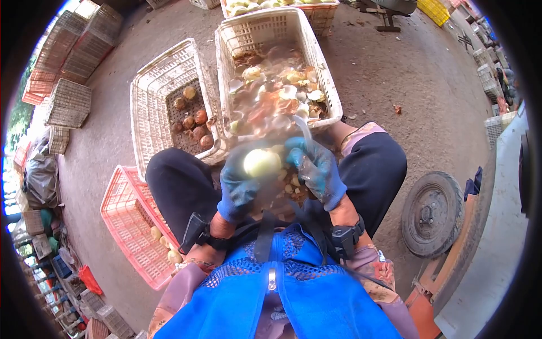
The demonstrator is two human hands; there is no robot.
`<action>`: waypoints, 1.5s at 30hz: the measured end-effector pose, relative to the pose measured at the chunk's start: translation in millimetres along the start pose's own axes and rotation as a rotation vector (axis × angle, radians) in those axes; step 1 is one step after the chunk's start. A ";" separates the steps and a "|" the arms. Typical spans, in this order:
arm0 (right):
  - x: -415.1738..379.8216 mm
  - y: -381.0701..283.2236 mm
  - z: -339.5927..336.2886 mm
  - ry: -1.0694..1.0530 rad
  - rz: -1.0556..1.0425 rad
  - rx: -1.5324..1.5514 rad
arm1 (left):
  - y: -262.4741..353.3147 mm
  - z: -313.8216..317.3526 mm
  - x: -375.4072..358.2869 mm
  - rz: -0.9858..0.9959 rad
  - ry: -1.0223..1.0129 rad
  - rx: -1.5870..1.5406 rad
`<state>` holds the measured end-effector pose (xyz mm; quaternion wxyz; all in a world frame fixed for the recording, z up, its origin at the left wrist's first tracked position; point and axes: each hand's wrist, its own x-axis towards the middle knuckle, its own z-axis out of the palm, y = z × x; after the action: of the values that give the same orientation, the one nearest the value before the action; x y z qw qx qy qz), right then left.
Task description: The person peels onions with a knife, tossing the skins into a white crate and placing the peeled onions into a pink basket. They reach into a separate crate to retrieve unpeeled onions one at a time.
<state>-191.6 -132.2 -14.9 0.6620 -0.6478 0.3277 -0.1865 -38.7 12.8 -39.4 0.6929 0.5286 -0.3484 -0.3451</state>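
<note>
A pale, peeled onion [262, 163] sits in my left hand [240, 178], which wears a blue glove and curls round it between my knees. My right hand [316, 169], also gloved, is closed just right of the onion around a knife, whose light blade [304, 127] points up and away from me, blurred. Beyond my hands, a white crate [337, 101] holds onion skins and peeled scraps [288, 93]. Left of it, another white crate [138, 113] contains several brown unpeeled onions [199, 133]. Small pale pieces [292, 185] lie below my hands, partly hidden.
A pink crate [121, 226] with several pale onions [164, 242] stands by my left knee. At the right are a wheel [432, 214] and a grey metal panel [485, 248]. Stacked crates [84, 42] stand at the upper left; another filled crate [319, 17] is at the top.
</note>
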 end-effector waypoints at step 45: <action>-7.4 -11.0 -6.6 -0.004 -0.074 -1.112 | 4.5 9.1 1.8 0.457 0.066 0.775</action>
<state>-199.4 -133.1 -2.3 0.2138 -0.9110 0.3526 -0.0074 -45.0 7.7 -33.0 0.5130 0.6691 -0.5376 -0.0103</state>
